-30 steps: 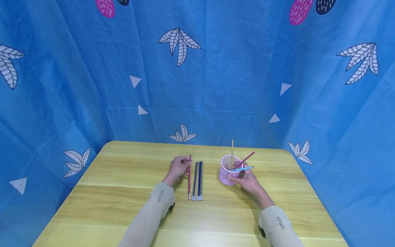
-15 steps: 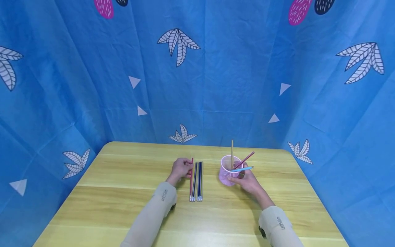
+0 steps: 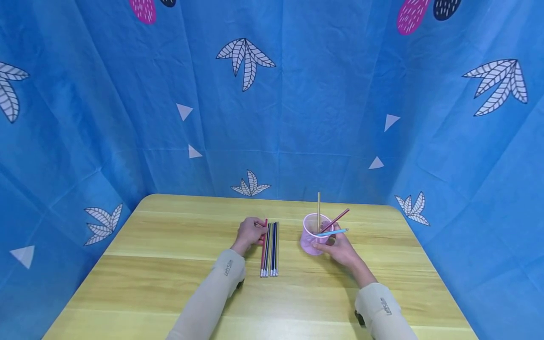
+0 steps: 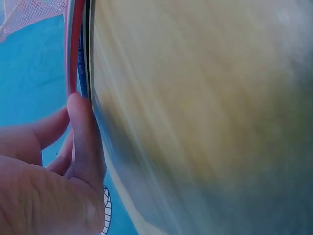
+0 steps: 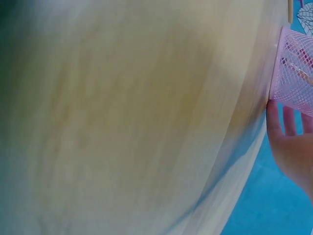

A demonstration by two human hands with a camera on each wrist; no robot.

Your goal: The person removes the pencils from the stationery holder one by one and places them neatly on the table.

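With thumb and fingers, my left hand (image 3: 250, 231) pinches a red pencil (image 3: 263, 257) near its far end. That pencil lies along the left side of a row of several dark blue and striped pencils (image 3: 274, 250), silver ends towards me. In the left wrist view the red pencil (image 4: 76, 44) sits against a blue one (image 4: 81, 73). My right hand (image 3: 344, 250) grips a pink mesh pencil cup (image 3: 308, 239) from its right side. A yellow pencil (image 3: 319, 205) stands upright in the cup; a red one (image 3: 341, 215) and a light blue one (image 3: 337, 232) lean right.
The wooden table (image 3: 148, 274) extends around both hands. Behind it and at both sides hangs a blue curtain (image 3: 323, 118) with leaf prints. The cup stands to the right of the pencil row, with a gap of tabletop between them.
My left hand has slid the red pencil right and slightly towards me, up against the row of pencils. My right hand and the cup have stayed in place.
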